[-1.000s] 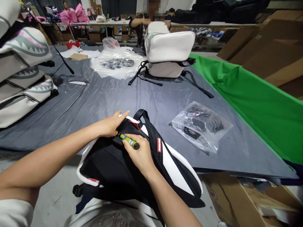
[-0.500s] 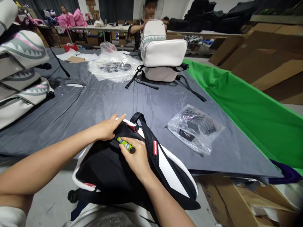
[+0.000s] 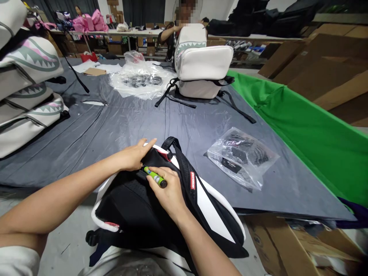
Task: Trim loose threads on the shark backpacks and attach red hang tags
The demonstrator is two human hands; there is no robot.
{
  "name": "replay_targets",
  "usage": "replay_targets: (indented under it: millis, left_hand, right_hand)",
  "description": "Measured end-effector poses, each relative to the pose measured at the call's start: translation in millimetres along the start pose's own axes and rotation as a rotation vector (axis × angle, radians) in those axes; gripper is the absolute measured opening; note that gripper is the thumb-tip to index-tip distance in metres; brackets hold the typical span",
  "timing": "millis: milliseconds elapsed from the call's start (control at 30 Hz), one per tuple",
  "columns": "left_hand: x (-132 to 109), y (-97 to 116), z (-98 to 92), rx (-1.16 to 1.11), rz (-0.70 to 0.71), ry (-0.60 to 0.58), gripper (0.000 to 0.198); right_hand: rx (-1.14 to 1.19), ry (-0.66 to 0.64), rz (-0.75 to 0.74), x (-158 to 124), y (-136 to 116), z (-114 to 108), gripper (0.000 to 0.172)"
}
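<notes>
A black backpack (image 3: 126, 203) with white edges and small red labels leans against the table's near edge, its back panel facing me. My left hand (image 3: 135, 155) grips its upper part, with fingers reaching over the white rim. In my right hand (image 3: 168, 189) is a green marker pen (image 3: 155, 177) with a dark end, slanting up and left. The pen's tip meets the black fabric close to my left fingers; the exact contact spot is partly hidden. A black shoulder strap (image 3: 184, 168) runs down beside my right hand.
A clear plastic bag (image 3: 241, 157) with black items lies to the right on the grey-covered table (image 3: 138, 122). White shark-mouth backpacks are stacked at left (image 3: 31, 73) and at the back (image 3: 204, 63), near another person. Green cloth (image 3: 301, 126) and cardboard boxes (image 3: 327, 69) line the right.
The whole view has shifted slightly, with things appearing a little further right. Both hands keep nearly the same places on the backpack, and the marker stays in my right hand.
</notes>
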State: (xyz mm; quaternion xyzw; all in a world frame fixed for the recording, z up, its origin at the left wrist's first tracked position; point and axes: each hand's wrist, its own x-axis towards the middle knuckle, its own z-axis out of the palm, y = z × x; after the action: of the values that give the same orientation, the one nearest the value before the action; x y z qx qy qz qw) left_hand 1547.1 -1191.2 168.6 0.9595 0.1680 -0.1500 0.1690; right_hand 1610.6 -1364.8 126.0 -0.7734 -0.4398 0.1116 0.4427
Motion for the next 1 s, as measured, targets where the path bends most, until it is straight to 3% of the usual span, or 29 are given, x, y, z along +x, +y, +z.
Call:
replay_targets:
  millis: [200,1000]
  left_hand:
    - [1.4,-1.1,0.8,0.008,0.009,0.007,0.106]
    - [1.2,-1.7,1.5,0.009,-0.001,0.014,0.106]
  right_hand:
    - [-0.096,0.012,-0.015,-0.4,-3.2,-2.3,0.02]
    - [0.031,0.052,0.035,-4.2,-0.7,-3.2,0.019]
